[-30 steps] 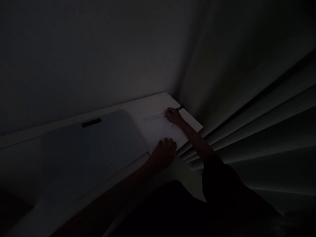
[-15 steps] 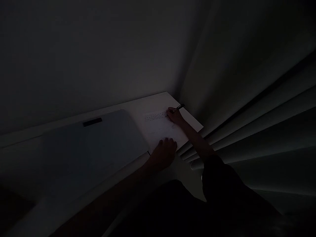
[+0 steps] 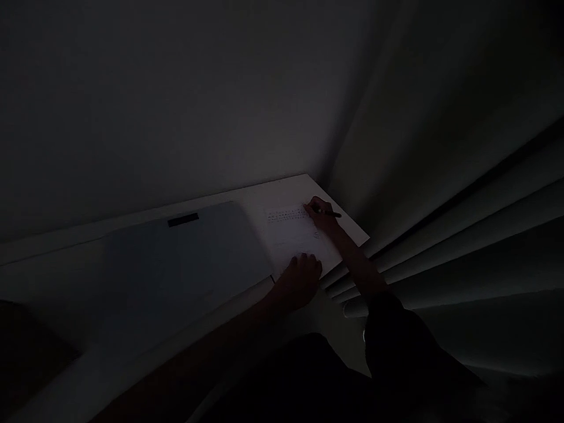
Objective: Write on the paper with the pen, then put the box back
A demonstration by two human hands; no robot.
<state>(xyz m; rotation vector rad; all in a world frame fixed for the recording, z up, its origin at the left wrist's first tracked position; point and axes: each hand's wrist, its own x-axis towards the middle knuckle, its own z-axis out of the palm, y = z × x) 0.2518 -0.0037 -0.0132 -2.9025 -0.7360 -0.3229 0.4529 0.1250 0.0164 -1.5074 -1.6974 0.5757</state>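
two hands rest on a white paper sheet (image 3: 293, 238): the right hand (image 3: 323, 214) pinches a dark slim pen (image 3: 330, 214) at its far edge, the left hand (image 3: 304, 276) presses curled fingers on the near edge. the faint writing is unreadable in the dark.

You have two hands in view. One right hand (image 3: 322, 212) grips one dark pen (image 3: 329, 214), the only pen here. Under that grip lies one sheet of paper (image 3: 296, 235), with one band of small marks just left of the pen tip. One left hand (image 3: 302, 279) rests on the sheet's near edge, below the grip. Further left of the grip lies one large pale mat (image 3: 176, 270), bearing one small dark tab (image 3: 183, 220). There is one white desk (image 3: 282, 191).
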